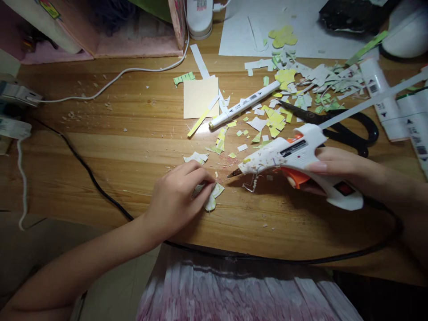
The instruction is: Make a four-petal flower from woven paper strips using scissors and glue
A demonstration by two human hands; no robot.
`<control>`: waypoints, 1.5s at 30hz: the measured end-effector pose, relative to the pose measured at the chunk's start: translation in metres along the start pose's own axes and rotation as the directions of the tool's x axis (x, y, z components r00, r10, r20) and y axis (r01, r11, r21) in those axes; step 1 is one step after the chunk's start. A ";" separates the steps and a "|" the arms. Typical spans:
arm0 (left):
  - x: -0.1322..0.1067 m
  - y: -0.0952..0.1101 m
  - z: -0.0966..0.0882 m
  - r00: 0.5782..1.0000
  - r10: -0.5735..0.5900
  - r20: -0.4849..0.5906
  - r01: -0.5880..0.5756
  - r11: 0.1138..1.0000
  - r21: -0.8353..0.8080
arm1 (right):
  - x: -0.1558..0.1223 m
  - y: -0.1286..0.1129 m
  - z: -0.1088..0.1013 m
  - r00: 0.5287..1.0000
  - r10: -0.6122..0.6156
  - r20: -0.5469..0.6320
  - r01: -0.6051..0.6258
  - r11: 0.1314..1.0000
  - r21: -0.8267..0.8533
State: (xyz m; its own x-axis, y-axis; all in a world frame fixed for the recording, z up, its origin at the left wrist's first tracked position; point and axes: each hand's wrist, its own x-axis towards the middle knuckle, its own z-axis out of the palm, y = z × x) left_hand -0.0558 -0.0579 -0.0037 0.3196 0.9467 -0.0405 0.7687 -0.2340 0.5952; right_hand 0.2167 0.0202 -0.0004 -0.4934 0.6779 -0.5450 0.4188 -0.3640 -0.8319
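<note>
My right hand point(329, 171) is closed round a white hot glue gun point(294, 156) with an orange trigger; a glue stick juts from its back. Its nozzle points left, just above the wooden desk point(133, 147), towards my left hand point(179, 198). That hand rests on the desk with its fingers pinched on a small pale paper cut-out point(214, 198), which lies flat near the front edge. A thin metal-looking piece shows between those fingers, too small to name.
Paper scraps point(277, 118) litter the desk behind the gun, with a white marker point(245, 104), black scissors point(337, 127), a cream card square point(199, 97) and more markers point(391, 102) at right. A black cable point(100, 189) runs along the front edge. A pink box point(100, 40) stands at back left.
</note>
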 end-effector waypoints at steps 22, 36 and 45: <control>0.009 0.017 -0.010 0.989 -0.135 0.059 0.131 0.990 0.055 | -0.018 0.023 -0.001 0.999 -0.026 -0.043 0.033 0.987 0.158; -0.045 0.008 0.021 0.896 0.443 -0.004 -0.354 0.720 0.598 | -0.014 0.026 0.003 0.990 -0.140 0.005 0.137 0.972 0.189; -0.035 0.025 0.007 0.961 0.252 0.117 -0.277 0.852 0.443 | -0.014 0.022 0.006 0.973 -0.231 -0.023 0.232 0.959 0.163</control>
State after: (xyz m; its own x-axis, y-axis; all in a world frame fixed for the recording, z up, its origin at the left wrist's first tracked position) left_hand -0.0434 -0.0983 0.0068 0.5654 0.8246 0.0169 0.8121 -0.5602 0.1631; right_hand 0.2281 -0.0012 -0.0121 -0.5592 0.7581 -0.3355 0.1627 -0.2965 -0.9411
